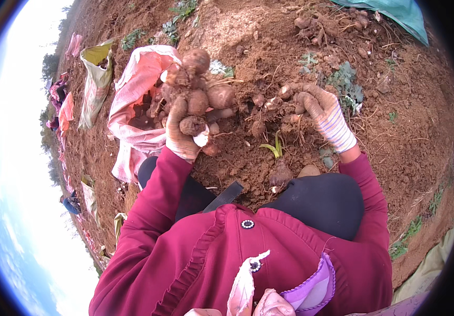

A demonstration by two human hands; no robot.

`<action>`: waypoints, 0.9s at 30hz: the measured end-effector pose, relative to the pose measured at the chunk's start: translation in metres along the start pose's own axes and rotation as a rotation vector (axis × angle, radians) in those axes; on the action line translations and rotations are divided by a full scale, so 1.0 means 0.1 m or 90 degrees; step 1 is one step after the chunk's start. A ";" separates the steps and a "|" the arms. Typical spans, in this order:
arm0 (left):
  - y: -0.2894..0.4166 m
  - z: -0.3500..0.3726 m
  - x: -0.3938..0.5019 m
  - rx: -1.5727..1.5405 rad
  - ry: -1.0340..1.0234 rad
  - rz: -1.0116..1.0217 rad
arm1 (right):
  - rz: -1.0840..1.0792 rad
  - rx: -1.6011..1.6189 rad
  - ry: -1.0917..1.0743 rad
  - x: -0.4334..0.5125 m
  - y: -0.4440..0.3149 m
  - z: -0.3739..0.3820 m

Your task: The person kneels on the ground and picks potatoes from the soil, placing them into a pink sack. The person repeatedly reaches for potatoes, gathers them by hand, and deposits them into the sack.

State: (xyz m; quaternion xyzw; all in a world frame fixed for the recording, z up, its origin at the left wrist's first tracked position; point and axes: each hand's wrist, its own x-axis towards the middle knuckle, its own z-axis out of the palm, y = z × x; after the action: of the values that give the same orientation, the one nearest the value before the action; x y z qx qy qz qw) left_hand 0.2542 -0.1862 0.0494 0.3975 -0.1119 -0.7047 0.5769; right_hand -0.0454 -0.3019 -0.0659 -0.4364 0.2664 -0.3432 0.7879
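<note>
My left hand (179,130), in a soiled striped glove, grips a cluster of round brown tubers (198,102), some with white broken ends. The cluster is above the right edge of an open pink woven sack (122,118), which holds more dirt-covered tubers. My right hand (318,104), gloved alike, has bent fingers on a soil-caked clump of small tubers and roots (290,106) at ground level. Below that clump, a tuber with a green shoot (280,173) stands close to my knee.
More rooted tubers (316,31) lie on the soil at the upper right, below a teal sheet (399,15). Leafy weeds (347,85) grow beside my right hand. A tall sack (96,87) stands beyond the pink one. Other people, one in blue (71,203), are far off at left.
</note>
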 end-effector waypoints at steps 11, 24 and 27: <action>1.31 -2.35 0.26 0.510 0.687 -0.004 | -0.135 -1.024 -0.030 -0.10 0.69 -0.07; 0.30 -0.51 -0.11 0.629 0.284 0.274 | -0.191 -0.938 0.097 -0.36 0.82 0.00; -0.16 -0.24 -0.11 0.608 0.136 0.165 | -0.267 -0.904 0.104 -0.09 1.07 -0.02</action>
State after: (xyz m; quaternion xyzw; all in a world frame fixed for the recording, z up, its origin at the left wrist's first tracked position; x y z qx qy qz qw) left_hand 0.2590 -0.1646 0.0285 0.6695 -0.4107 -0.4528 0.4220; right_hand -0.0191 -0.2549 -0.1587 -0.8554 0.3929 -0.2628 0.2117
